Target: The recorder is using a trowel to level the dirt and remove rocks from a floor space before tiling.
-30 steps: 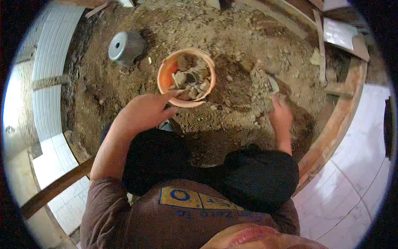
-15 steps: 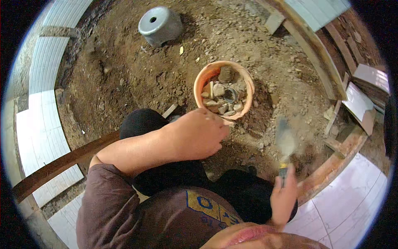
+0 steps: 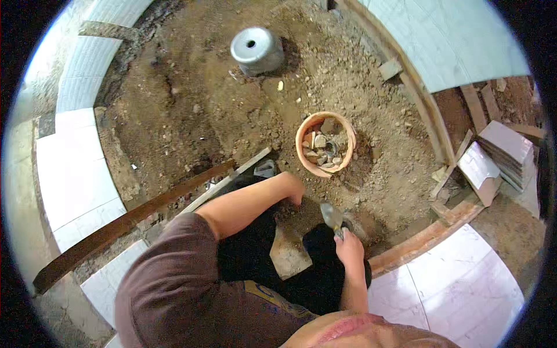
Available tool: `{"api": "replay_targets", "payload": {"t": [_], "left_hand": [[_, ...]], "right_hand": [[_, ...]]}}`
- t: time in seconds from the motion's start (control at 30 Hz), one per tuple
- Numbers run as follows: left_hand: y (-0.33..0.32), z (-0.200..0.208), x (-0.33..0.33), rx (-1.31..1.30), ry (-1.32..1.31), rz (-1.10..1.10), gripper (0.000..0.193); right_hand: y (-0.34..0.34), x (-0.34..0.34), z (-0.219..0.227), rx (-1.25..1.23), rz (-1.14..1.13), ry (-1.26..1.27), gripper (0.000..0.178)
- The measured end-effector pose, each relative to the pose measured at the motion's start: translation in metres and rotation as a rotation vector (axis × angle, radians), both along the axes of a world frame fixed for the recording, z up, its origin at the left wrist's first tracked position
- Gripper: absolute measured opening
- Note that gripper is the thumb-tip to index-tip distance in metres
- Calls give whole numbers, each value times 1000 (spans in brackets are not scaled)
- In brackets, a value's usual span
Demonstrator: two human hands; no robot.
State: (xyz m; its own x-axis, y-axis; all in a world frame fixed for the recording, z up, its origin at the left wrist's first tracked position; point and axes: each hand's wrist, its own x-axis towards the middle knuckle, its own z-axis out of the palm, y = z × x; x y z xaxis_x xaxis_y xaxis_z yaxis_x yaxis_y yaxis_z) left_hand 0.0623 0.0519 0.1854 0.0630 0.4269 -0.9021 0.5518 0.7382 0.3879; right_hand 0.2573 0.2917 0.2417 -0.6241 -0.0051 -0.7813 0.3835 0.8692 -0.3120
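Note:
My right hand point(image 3: 350, 248) is wrapped round the handle of a trowel point(image 3: 332, 216), whose grey blade points away from me over the dirt. My left hand point(image 3: 292, 187) hangs bent at the wrist beyond my left knee, above the ground. Its fingers are mostly hidden, and I make out nothing in it. Just ahead of both hands stands an orange bucket point(image 3: 299, 149) with a rough, chipped-looking rim. Broken stones point(image 3: 320, 141) and a small dark ring-shaped piece lie inside it. The trowel is apart from the bucket.
A grey round plastic stool point(image 3: 258, 53) stands on the dirt floor farther off. A rusty metal strip point(image 3: 136, 217) and a wooden strip point(image 3: 226, 181) lie at the left. White tiles point(image 3: 75, 168) border the dirt; stacked tiles point(image 3: 510, 145) and wooden boards point(image 3: 432, 116) are at the right.
My view has shifted, so the bucket and stool appear lower and farther right. My left hand has drawn back from the bucket's rim. The trowel has come in toward my knees.

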Motion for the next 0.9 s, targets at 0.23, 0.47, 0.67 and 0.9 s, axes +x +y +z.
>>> {"api": "replay_targets", "payload": {"t": [0.23, 0.47, 0.67, 0.9], "left_hand": [[-49, 87, 124, 234, 322, 825, 43], [-76, 316, 152, 368, 268, 944, 42], [-138, 448, 167, 266, 462, 1039, 43], [-184, 499, 223, 302, 450, 1415, 43]], "right_hand": [[-16, 57, 55, -717, -1287, -202, 16], [-4, 129, 248, -1118, -1673, -219, 15], [40, 146, 345, -943, -1437, -172, 20], [102, 200, 371, -634, -787, 29, 10]]}}
